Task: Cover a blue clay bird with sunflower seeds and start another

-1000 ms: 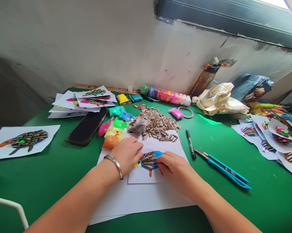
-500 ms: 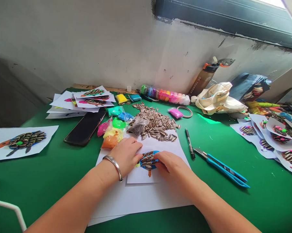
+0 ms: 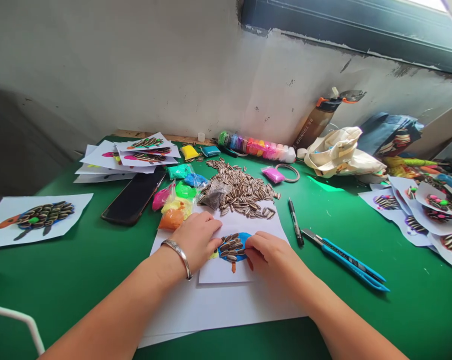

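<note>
A blue clay bird shape with rows of striped seeds, a yellow head and an orange leg lies on a small white paper. My left hand rests on the paper's left side, its fingers apart, the thumb beside the yellow head. At the bird's right edge my right hand has its fingers pinched together; what is between them, if anything, is hidden. Behind both hands lies a heap of sunflower seeds. Bags of coloured clay sit behind my left hand.
A black phone and stacked seed pictures are at the left. On the right lie a pen and a blue cutter. A bottle, a cloth bag and more pictures stand or lie beyond.
My right hand has shifted slightly right, uncovering more of the bird's blue right part. My left hand stays in place on the paper. The whole view has shifted a little.
</note>
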Demonstrator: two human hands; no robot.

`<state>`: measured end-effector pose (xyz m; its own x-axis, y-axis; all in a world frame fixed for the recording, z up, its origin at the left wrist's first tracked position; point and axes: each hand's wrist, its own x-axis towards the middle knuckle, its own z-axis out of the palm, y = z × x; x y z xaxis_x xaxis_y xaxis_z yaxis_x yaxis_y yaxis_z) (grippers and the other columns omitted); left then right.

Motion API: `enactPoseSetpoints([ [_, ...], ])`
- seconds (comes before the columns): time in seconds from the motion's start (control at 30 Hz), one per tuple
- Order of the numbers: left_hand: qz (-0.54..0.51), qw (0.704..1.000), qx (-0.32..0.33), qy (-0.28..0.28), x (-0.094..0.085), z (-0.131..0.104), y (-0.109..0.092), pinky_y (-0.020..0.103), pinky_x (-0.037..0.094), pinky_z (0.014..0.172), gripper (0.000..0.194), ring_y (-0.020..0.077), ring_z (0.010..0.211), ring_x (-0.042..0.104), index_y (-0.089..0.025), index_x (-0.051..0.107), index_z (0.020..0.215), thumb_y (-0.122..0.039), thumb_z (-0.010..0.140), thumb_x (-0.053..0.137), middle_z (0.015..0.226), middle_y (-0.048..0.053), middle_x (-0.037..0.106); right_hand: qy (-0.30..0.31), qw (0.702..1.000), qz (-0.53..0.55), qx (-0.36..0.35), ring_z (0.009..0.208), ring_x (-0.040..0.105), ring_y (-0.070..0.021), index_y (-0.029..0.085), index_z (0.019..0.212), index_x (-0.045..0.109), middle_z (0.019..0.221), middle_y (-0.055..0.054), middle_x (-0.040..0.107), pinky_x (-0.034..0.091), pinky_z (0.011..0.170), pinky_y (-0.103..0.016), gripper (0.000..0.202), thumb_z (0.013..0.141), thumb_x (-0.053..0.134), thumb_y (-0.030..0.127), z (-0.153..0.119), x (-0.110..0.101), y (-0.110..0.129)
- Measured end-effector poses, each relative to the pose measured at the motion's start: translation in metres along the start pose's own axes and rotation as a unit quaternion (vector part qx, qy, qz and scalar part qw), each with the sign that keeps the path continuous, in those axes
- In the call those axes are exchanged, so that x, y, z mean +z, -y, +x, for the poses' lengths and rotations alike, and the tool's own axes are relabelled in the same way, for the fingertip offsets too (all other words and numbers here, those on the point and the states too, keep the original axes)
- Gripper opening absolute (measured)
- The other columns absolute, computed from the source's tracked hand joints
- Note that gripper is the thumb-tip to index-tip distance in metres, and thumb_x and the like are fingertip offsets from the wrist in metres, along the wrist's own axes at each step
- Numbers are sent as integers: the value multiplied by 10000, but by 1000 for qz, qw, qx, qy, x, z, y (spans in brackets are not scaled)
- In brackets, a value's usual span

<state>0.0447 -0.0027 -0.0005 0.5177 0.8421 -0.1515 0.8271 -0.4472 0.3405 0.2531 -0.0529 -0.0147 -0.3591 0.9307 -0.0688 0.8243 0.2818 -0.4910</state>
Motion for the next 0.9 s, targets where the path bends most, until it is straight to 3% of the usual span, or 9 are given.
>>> enactPoseSetpoints([
  [0.37,3,1000,-6,11,-3,1,-4,404,437,886,232,259,998,525,-179,629,1028,-274,848,518,1034,94,587,-52,998,-23,-5,635,471,-131,185,696,479,676,6,505,295,580,-242,162,851,458,143,4,13,0],
  [0.73,-1,1000,2,8,-2,1,0,386,433,899,234,248,1010,530,-196,632,1036,-258,848,509,1036,86,587,-52,999,1,11,656,488,-137,189,698,511,690,4,542,309,586,-242,149,837,473,151,5,10,4],
  [0.9,-22,999,13,18,-4,2,4,375,440,885,255,241,991,536,-202,634,1047,-305,846,517,1034,80,585,-51,996,64,32,637,491,-123,195,695,555,650,22,553,330,587,-227,178,853,476,179,5,1,-4],
])
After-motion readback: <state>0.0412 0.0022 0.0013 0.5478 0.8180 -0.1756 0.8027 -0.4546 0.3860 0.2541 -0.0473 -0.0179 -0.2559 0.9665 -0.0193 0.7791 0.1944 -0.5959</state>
